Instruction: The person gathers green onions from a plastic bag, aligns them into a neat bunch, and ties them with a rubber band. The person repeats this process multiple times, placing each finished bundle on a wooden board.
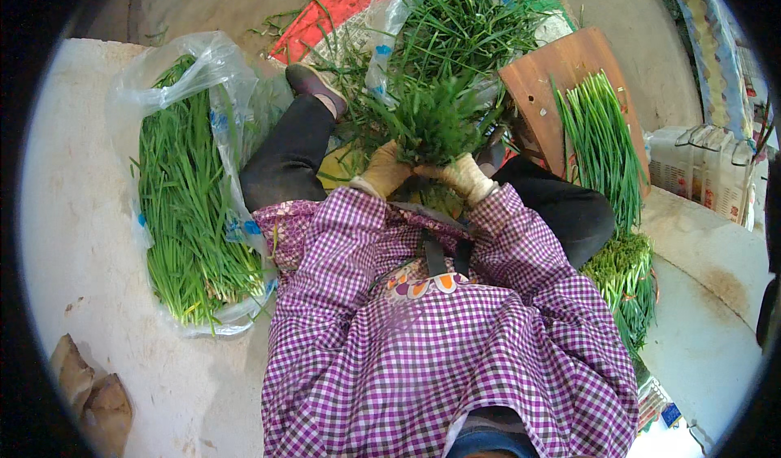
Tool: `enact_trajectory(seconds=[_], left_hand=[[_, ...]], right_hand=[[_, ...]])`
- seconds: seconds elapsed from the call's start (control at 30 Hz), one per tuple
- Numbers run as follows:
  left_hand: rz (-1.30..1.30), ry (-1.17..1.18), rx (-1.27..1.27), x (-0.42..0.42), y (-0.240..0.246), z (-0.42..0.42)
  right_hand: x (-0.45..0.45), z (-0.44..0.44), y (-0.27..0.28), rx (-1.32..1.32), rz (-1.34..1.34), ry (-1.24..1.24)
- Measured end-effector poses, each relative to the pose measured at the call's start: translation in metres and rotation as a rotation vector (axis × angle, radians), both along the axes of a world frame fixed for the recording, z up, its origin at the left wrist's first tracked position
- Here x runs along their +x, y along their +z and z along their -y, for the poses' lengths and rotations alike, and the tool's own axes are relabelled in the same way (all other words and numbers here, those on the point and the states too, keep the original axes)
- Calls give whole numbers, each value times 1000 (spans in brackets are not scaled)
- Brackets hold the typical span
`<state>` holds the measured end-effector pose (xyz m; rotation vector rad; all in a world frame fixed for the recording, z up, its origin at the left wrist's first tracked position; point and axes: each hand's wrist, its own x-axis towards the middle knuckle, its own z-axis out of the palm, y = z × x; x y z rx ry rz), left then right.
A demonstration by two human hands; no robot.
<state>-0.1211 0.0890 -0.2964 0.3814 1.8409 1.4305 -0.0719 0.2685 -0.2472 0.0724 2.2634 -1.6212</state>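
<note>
Both my hands wear tan gloves and meet over my lap. Between them is a bunch of fine, dark green leaves (436, 116), blurred, perhaps a herb or garlic chives. My left hand (385, 168) grips it from the left, and my right hand (465, 178) from the right; the fingertips are partly hidden. Just beyond the bunch lies a loose heap of long green leaves (467, 25) in a clear plastic bag (379, 46). Leafy scraps are scattered around it.
An open plastic bag (213, 49) of garlic chives (192, 214) rests to my left. On my right, a wooden board (543, 86) carries trimmed chives (601, 134). Bundled chives (628, 275) lie behind it. A printed white bundle (698, 159) stands farther right, with brown paper (100, 391) at lower left.
</note>
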Motion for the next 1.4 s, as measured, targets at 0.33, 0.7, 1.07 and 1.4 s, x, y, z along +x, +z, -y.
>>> enact_trajectory(seconds=[0.33, 0.7, 1.07, 1.4], left_hand=[[276, 240, 167, -1, -64, 5], [-335, -397, -1121, 41, 67, 35], [185, 94, -496, 136, 246, 171], [944, 397, 215, 33, 159, 78]], right_hand=[[-25, 15, 4, -321, 40, 79], [-87, 37, -20, 534, -164, 13], [-75, 29, -11, 652, -326, 47], [-49, 45, 3, -43, -101, -281]])
